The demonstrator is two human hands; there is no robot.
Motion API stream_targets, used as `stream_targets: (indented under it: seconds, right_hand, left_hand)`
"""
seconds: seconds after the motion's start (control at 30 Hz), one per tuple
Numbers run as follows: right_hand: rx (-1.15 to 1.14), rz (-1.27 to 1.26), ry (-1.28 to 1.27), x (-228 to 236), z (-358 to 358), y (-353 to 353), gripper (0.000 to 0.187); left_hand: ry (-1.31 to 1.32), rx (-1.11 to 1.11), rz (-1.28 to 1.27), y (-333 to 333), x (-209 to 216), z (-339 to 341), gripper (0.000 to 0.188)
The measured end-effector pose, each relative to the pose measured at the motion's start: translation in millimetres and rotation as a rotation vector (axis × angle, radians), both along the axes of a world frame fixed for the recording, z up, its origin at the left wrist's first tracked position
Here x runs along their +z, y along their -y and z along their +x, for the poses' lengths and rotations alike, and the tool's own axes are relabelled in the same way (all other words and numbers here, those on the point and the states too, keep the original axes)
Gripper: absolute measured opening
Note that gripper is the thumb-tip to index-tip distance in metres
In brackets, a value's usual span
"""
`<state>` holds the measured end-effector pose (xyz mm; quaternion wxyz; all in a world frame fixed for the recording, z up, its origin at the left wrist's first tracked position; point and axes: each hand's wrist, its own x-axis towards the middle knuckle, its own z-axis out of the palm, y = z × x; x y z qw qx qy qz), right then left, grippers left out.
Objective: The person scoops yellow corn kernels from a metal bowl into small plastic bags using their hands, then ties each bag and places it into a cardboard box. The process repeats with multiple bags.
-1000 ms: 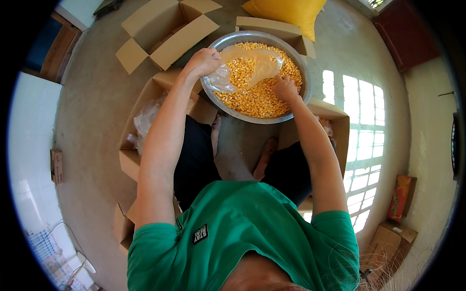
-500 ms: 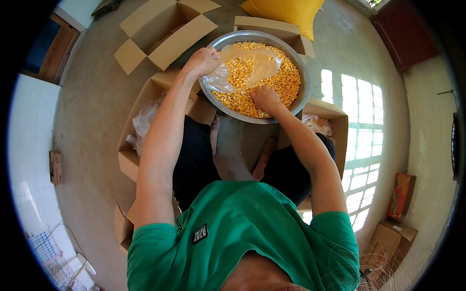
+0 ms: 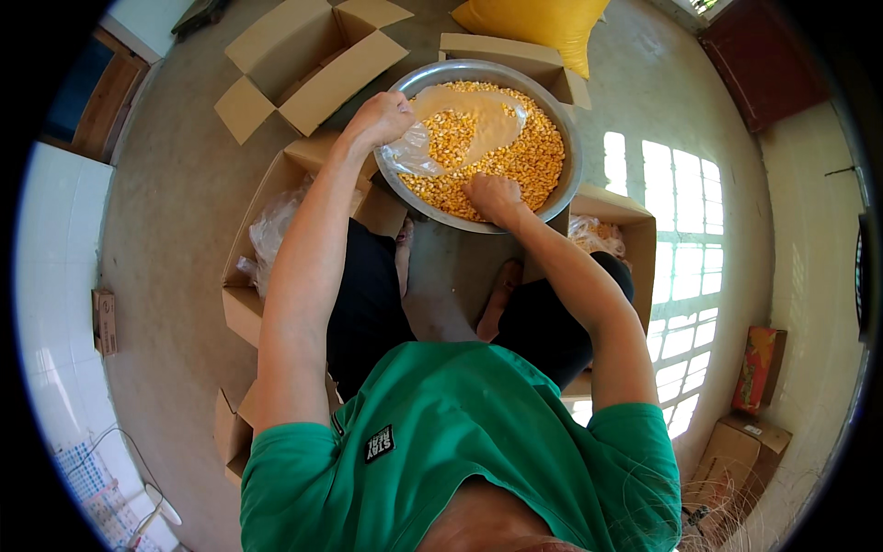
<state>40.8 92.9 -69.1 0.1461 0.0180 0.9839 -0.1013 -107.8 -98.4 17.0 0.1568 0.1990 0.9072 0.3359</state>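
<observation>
A wide metal basin point(image 3: 570, 175) full of yellow corn kernels point(image 3: 538, 152) stands in front of me, just beyond my feet. My left hand point(image 3: 384, 118) is closed at its left rim, pinching the edge of a clear plastic bag point(image 3: 411, 152). The bag lies partly over the corn; a smooth tan patch beside it spreads across the kernels, and I cannot tell whether it is part of the bag. At the near side of the basin, my right hand point(image 3: 493, 197) has its fingers curled down into the corn. Its fingertips are hidden among the kernels.
An open cardboard box point(image 3: 317, 69) lies beyond the basin at left. Boxes holding clear plastic bags point(image 3: 276, 225) flank my legs, with another bag-filled box point(image 3: 635, 221) on the right. A full yellow sack point(image 3: 543, 28) is at the back. Smaller boxes point(image 3: 760, 368) sit by the right wall.
My right hand has shifted slightly left in the corn, and its fingers look more curled. My left hand keeps its hold on the bag at the rim.
</observation>
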Motion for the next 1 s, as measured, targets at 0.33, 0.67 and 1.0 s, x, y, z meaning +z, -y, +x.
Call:
stream_targets:
  seconds: [0.33,0.67,1.0]
  right_hand:
    - [-0.023,-0.05,-0.056,-25.5,-9.8,-6.4,0.031]
    - [-0.082,-0.051,-0.128,-20.9,-17.3,-10.2,0.026]
    - [-0.116,-0.104,-0.103,-20.9,-17.1,-15.6,0.043]
  left_hand:
    - [0.045,-0.003,-0.008,-0.6,-0.6,-1.2,0.019]
    - [0.056,0.016,-0.002,0.6,2.4,0.4,0.017]
    - [0.061,0.015,-0.002,-0.3,1.6,-0.3,0.017]
